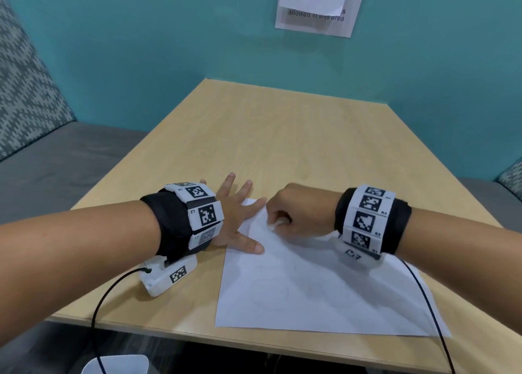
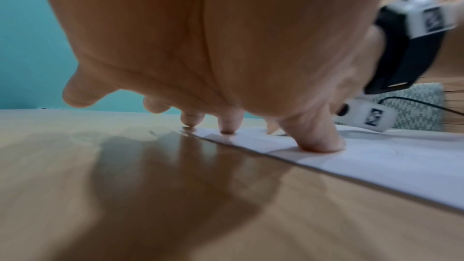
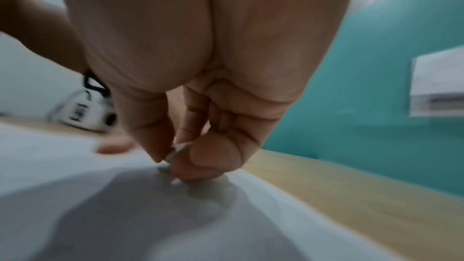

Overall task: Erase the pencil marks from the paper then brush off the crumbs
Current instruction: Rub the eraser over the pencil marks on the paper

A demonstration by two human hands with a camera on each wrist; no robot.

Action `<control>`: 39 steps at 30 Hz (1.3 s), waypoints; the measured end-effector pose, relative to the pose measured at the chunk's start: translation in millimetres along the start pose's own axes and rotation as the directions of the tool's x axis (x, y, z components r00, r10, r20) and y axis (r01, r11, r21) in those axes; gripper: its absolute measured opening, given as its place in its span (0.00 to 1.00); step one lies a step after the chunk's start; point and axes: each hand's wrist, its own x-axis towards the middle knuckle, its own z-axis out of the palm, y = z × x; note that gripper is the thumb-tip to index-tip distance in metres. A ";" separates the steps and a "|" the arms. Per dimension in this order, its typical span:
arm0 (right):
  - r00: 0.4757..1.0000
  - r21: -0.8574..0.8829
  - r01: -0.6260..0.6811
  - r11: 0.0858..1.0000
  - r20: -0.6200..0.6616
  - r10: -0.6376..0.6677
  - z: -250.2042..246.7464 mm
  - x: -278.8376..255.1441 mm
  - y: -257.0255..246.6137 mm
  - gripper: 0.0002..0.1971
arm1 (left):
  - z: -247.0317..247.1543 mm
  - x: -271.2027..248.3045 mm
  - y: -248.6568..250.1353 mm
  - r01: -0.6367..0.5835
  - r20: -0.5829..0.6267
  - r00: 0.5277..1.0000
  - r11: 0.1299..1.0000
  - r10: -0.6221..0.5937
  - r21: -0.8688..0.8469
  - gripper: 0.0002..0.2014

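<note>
A white sheet of paper (image 1: 316, 283) with faint pencil lines lies on the wooden table (image 1: 282, 136). My left hand (image 1: 237, 212) is spread flat, thumb and fingertips (image 2: 323, 144) pressing the paper's (image 2: 376, 158) far-left corner down. My right hand (image 1: 293, 212) is curled into a fist at the paper's far edge and pinches a small white eraser (image 1: 275, 224) against the sheet. In the right wrist view the eraser (image 3: 175, 152) shows as a thin white sliver between thumb and fingers, touching the paper (image 3: 125, 205).
A teal wall (image 1: 169, 48) with a posted notice (image 1: 319, 3) stands behind the table. A grey bench seat (image 1: 56, 161) runs along the left. Black cables (image 1: 429, 303) trail from both wrist units across the paper and table front. A white object (image 1: 118, 365) sits below the table edge.
</note>
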 end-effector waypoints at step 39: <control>0.992 0.013 -0.122 0.992 -0.030 0.122 -10.0 8.4 36.2 0.05 | -3.0 16.4 10.6 -0.083 -0.066 0.994 0.997 0.083 0.001 0.57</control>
